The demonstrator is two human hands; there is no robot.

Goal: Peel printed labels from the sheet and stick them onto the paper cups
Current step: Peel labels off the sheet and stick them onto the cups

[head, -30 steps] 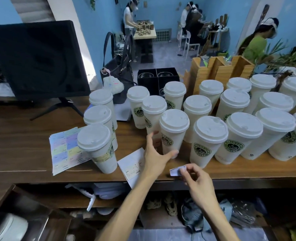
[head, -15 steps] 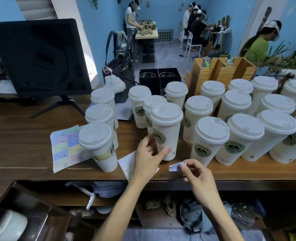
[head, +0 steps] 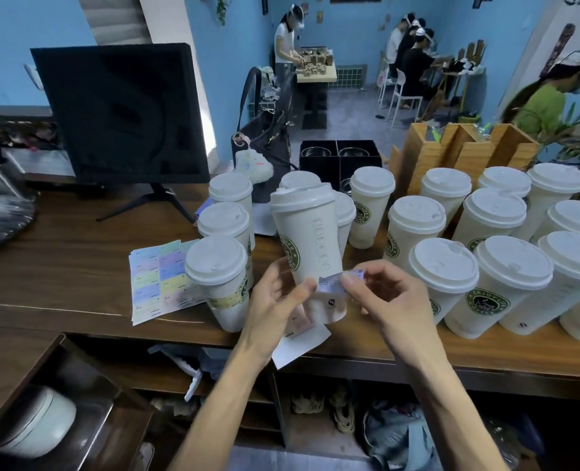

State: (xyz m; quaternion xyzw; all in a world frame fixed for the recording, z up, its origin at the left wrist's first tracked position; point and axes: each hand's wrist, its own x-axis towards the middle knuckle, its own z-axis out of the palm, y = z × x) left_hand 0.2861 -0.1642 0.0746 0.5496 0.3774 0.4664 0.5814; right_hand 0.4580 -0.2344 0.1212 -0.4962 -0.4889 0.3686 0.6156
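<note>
Lifted off the long dark wooden bench (head: 60, 273) since a moment ago, the tall white lidded paper cup with a green round logo (head: 310, 246) now tilts at the picture's centre, its base toward six o'clock. At nine o'clock of it lies the pastel printed label sheet (head: 152, 280), flat beside three standing cups. The left hand (head: 278, 300) grips the cup's lower wall from eight o'clock; the right hand (head: 387, 297), at four o'clock, pinches a small white label (head: 333, 283) touching the cup's front between both thumbs.
</note>
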